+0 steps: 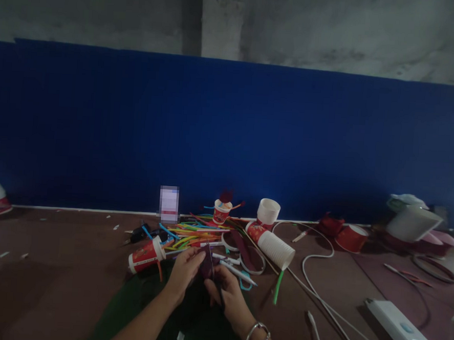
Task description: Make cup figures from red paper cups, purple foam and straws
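Observation:
My left hand [185,271] pinches a small dark maroon piece [204,267] that looks like paper or felt. In my right hand [230,292] is a pair of dark scissors [211,259], its blades pointing up and away against the maroon piece. I cannot make out how far the blades are apart. Just beyond my hands lies a heap of colourful pipe cleaners [200,236]. White pens [239,273] lie right of the scissors, by a longer maroon strip [245,250]. Left of my left hand, a red-and-white paper cup [145,255] rests on its side.
A small decorated cup [222,212] stands behind the heap, near a phone-like screen [169,205]. Stacked paper cups [276,249] lie on their side to the right. White cables [315,293] run towards a power strip [409,330]. A blue partition [229,139] closes off the table's back.

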